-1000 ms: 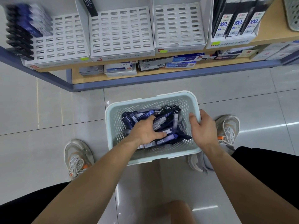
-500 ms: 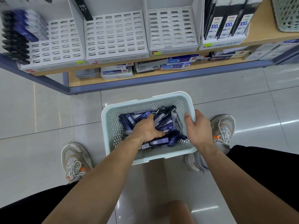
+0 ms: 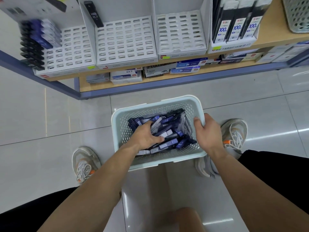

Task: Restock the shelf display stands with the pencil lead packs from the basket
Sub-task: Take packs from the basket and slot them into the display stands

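Dug left hand (image 3: 147, 136) deeper into the pencil lead packs (image 3: 168, 143) in the basket (image 3: 117, 121), with fingers now curled round a bunch. Kept right hand (image 3: 208, 134) hooked over the right rim, thumb inside. Judged as grab nearly done; next, up to the mostly bare stands (image 3: 125, 42).

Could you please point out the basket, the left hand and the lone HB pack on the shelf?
basket (image 3: 180, 99): head view, far rim.
left hand (image 3: 147, 136): head view, back of hand.
HB pack (image 3: 94, 15): head view, its printed label.
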### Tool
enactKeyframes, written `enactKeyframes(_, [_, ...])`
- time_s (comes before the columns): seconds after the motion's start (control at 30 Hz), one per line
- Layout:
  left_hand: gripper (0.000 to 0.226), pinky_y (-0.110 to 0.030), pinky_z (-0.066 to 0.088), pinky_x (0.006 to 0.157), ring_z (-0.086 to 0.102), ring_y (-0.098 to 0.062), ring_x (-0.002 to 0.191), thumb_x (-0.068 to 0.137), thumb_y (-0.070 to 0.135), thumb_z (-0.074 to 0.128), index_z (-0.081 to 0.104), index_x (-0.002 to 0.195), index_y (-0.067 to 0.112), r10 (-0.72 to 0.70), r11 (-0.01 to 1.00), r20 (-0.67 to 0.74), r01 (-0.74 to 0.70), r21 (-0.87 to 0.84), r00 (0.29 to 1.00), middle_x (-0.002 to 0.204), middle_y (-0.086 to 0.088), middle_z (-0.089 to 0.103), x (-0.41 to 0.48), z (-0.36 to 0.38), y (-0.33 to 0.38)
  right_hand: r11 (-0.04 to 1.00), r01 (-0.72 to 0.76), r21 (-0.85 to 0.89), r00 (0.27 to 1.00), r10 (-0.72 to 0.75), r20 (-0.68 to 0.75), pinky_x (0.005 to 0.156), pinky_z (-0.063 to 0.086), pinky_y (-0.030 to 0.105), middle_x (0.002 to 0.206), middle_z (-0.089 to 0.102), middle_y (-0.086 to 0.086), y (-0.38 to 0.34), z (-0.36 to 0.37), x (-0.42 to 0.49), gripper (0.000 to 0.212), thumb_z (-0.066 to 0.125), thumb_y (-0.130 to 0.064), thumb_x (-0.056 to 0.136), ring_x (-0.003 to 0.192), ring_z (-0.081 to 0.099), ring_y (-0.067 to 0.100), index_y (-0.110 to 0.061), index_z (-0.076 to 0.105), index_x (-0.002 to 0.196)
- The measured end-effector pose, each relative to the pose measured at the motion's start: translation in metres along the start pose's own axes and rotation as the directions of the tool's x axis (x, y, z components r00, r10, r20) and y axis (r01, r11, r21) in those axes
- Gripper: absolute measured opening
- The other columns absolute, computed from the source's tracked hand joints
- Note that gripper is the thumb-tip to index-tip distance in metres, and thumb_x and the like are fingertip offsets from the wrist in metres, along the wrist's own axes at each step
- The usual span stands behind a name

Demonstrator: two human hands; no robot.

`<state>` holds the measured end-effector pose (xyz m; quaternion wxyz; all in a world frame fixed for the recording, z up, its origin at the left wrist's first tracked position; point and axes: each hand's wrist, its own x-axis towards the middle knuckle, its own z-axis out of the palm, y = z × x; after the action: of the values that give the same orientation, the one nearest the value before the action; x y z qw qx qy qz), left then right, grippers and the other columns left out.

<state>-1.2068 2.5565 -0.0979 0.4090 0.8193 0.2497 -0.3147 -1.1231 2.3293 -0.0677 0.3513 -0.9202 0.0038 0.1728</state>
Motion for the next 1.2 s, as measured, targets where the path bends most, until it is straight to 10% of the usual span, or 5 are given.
enactKeyframes(0.33, [0.071, -0.036, 0.046, 0.106, 0.060, -0.027, 0.120, 0.088, 0.050, 0.074, 0.050, 0.145, 0.014, -0.012, 1.000, -0.070, 0.011, -0.013, 0.997, 0.137, -0.007, 0.063, -0.036, -0.009, -0.002, 1.000, -0.004, -0.028, 0.999, 0.006, 0.052, 0.067, 0.041, 0.031, 0.084, 0.065, 0.008, -0.002, -0.004, -0.002, 0.027, 0.045, -0.037, 0.103, 0.071, 0.060, 0.025, -0.013, 0.056, 0.101])
enactKeyframes(0.67, [0.032, -0.023, 0.048, 0.056, 0.064, -0.004, 0.059, 0.089, 0.038, 0.077, 0.061, 0.113, 0.024, 0.042, 0.947, -0.188, -0.099, -0.305, 0.981, 0.073, 0.011, 0.069, -0.088, -0.025, 0.021, 0.985, 0.138, -0.101, 0.978, -0.151, -0.145, 0.095, 0.044, 0.041, 0.120, 0.060, 0.015, -0.043, -0.030, -0.028, 0.033, 0.061, -0.022, 0.093, 0.109, 0.056, 0.034, -0.007, 0.060, 0.122])
enactKeyframes(0.9, [0.014, -0.020, 0.044, 0.057, 0.057, 0.005, 0.052, 0.090, 0.026, 0.077, 0.064, 0.089, 0.028, 0.158, 0.844, -0.272, -0.272, -0.461, 0.949, 0.059, 0.020, 0.065, -0.106, -0.020, 0.038, 0.955, -0.045, 0.294, 0.912, -0.081, 0.403, 0.078, 0.055, 0.039, 0.093, 0.070, 0.000, -0.081, -0.013, -0.052, 0.028, 0.065, -0.036, 0.096, 0.083, 0.070, 0.021, -0.015, 0.060, 0.112])
enactKeyframes(1.2, [0.019, -0.014, 0.052, 0.064, 0.067, -0.007, 0.070, 0.090, 0.026, 0.077, 0.070, 0.105, 0.016, 0.191, 0.813, -0.284, -0.313, -0.490, 0.940, 0.086, -0.007, 0.076, -0.105, -0.013, 0.044, 0.752, -0.289, 0.592, 0.859, -0.069, 0.507, 0.075, 0.058, 0.036, 0.082, 0.076, 0.007, -0.083, -0.017, -0.046, 0.020, 0.074, -0.016, 0.090, 0.073, 0.072, 0.021, -0.007, 0.061, 0.104])
